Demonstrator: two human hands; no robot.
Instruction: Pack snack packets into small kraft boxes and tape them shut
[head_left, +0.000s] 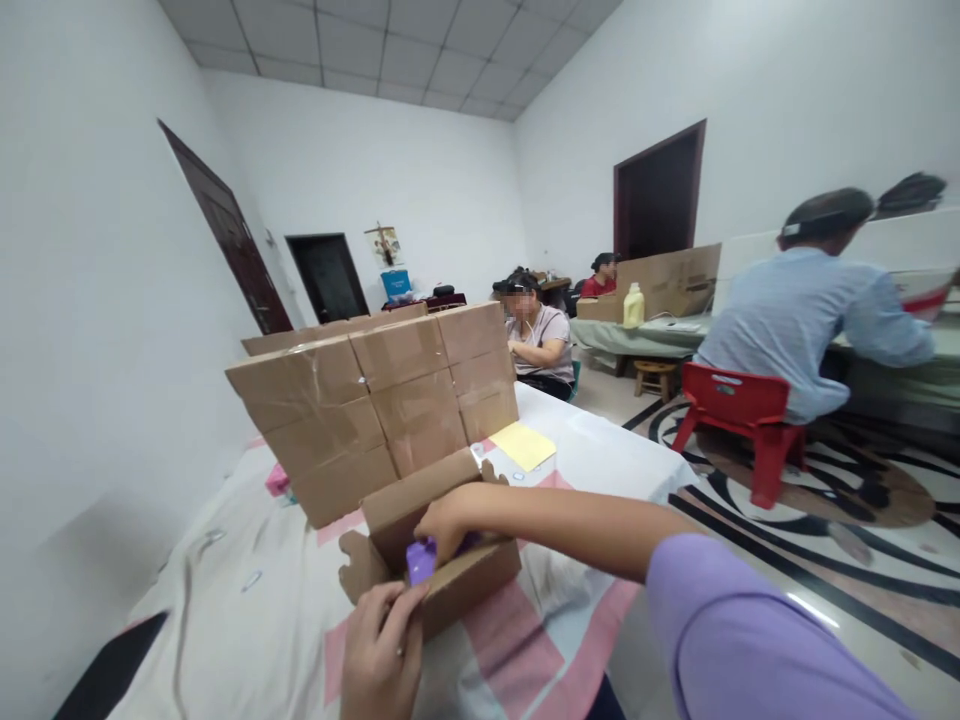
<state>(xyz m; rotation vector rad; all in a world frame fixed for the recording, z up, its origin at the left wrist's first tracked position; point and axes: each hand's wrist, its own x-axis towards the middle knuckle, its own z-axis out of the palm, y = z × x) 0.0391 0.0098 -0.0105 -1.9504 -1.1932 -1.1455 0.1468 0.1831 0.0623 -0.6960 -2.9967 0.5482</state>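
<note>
A small open cardboard box (457,580) lies on the table in front of me, its lid flap raised. Inside it a purple object (421,560) shows at the near edge. My right hand (446,520) reaches into the box from the right, fingers curled down onto the purple object. My left hand (382,650) is at the box's near left corner, fingers pinched on the cardboard wall beside the purple object. My right arm in a lilac sleeve crosses the lower right.
A stacked wall of closed cardboard boxes (375,400) stands just behind the open box. A yellow paper (523,445) lies to its right on the table cloth (247,600). Other people sit at tables beyond; one on a red chair (739,420) at right.
</note>
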